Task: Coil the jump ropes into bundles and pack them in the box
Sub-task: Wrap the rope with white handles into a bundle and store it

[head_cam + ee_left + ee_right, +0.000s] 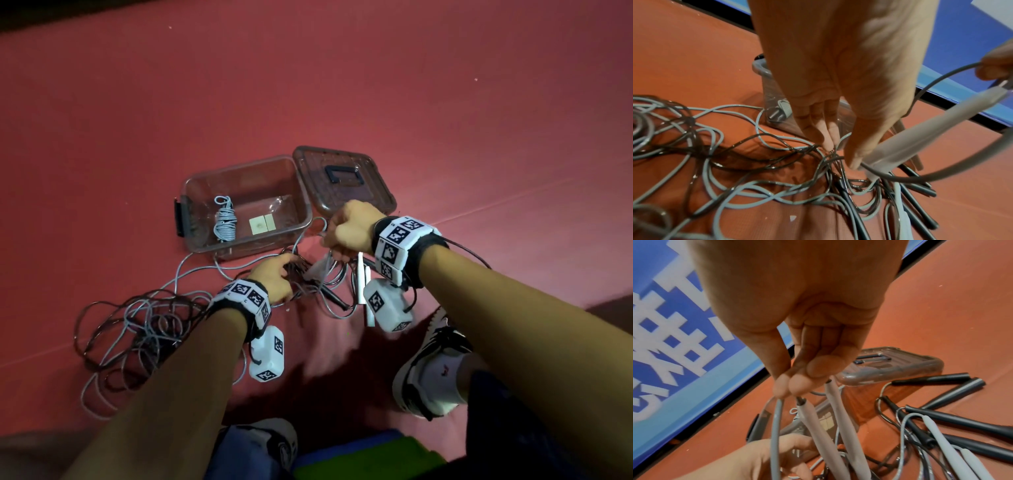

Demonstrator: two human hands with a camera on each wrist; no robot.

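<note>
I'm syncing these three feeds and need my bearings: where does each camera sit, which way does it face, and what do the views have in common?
Head: worn on the head, looking down at the clear box, lid and tangled ropes; both forearms and shoes show.
Left wrist: looks along the left hand, whose fingers reach into the ropes.
Right wrist: looks along the right hand pinching a grey cord, pale handles hanging.
Shared: both wrist views show box and pale handles.

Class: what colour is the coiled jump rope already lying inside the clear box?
Light grey-blue; the coiled jump rope in the clear box shows best in the head view.
</note>
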